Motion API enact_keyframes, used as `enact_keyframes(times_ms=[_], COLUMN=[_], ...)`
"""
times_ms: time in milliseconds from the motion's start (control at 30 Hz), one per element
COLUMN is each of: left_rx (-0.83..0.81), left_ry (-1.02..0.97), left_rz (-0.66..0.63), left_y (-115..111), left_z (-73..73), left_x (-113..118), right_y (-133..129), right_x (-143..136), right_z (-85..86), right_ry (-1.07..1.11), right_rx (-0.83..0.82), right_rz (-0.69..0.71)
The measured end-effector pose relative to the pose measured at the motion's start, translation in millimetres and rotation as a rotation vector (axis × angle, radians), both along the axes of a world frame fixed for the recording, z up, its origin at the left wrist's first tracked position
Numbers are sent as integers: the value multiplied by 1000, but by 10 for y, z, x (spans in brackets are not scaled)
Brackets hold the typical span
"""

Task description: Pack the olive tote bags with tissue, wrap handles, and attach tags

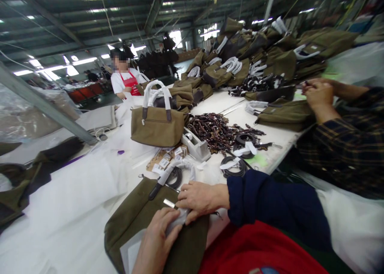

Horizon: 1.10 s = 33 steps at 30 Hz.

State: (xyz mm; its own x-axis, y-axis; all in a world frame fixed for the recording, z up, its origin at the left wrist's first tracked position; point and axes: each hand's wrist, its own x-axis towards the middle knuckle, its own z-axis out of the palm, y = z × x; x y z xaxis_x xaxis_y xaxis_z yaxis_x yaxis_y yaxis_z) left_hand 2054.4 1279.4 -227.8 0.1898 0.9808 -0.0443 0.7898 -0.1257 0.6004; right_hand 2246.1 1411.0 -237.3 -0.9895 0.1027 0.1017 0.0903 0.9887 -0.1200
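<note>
An olive-green handbag [135, 210] with dark leather trim lies on the table in front of me. White wrapping covers its far handle [189, 166], which arches up past the bag's top edge. Between my two hands runs the near handle [177, 221], also wrapped in white. My left hand [159, 234] has its fingers curled on that wrapping. From the right, my right hand [201, 200] grips the same handle, with its fingertips near a small metal plate [169, 203]. A white sheet [132, 248] lies on the bag beside my left wrist.
A finished-looking olive handbag [157, 128] stands upright ahead. Beside it are a tape dispenser [196, 146], a heap of brown straps [213, 130] and coiled black straps [234, 166]. White sheets [78, 186] spread leftward. A co-worker's hands [321, 96] work at right; another person [127, 80] stands beyond.
</note>
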Motion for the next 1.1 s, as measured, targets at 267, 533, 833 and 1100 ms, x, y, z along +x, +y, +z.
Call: enact_keyframes(times_ms=[267, 533, 833, 1100], left_rx=[-44, 36, 69, 412], left_ry=[392, 495, 766, 894], left_rz=[108, 136, 148, -60], left_y=[-114, -167, -437, -614], left_z=[145, 65, 213, 50], left_x=[151, 99, -202, -382], right_y=[-99, -241, -393, -504], right_x=[94, -131, -219, -354], right_z=[-123, -137, -78, -176], right_ry=[127, 184, 204, 330], right_rx=[22, -134, -135, -129], right_rz=[-112, -108, -203, -140])
